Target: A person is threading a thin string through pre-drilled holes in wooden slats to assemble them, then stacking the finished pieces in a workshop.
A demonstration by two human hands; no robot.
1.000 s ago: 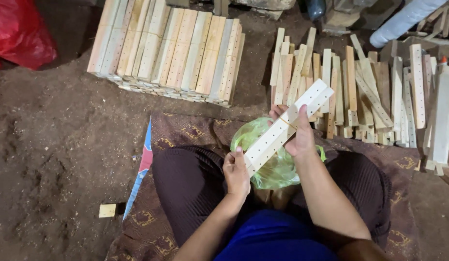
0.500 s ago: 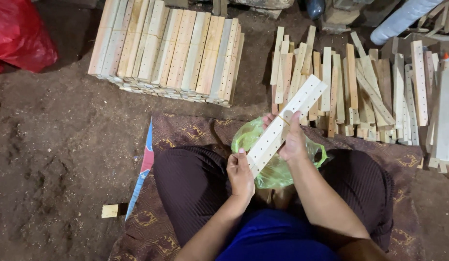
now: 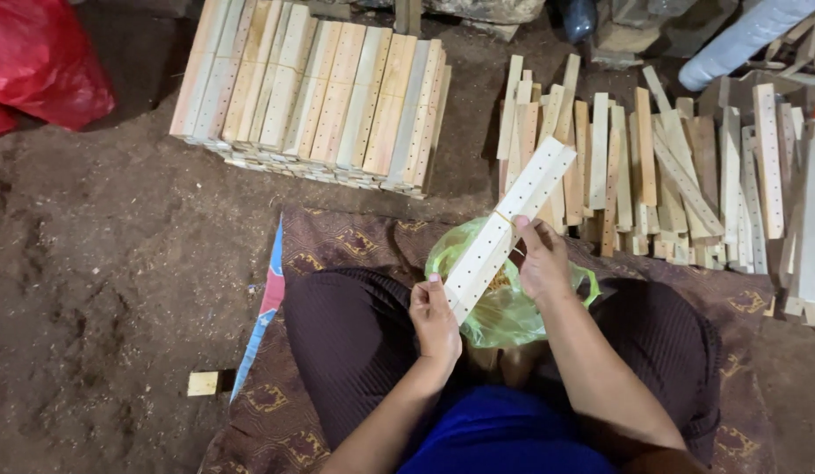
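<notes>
Bare dirt floor [image 3: 100,263] lying open leftward; left hand [image 3: 434,320] and right hand [image 3: 541,263] are both gripping a drilled wooden slat [image 3: 511,224].

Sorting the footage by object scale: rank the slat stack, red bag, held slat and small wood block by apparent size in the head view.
1. slat stack
2. red bag, cut off by the frame, so unsure
3. held slat, nearer the camera
4. small wood block

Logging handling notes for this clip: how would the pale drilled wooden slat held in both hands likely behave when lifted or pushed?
The slat probably stays stiff: it spans straight between the left hand and right hand without sagging. It seems light, since fingertips alone hold it. Flat-faced, it would likely slide rather than roll.
</notes>
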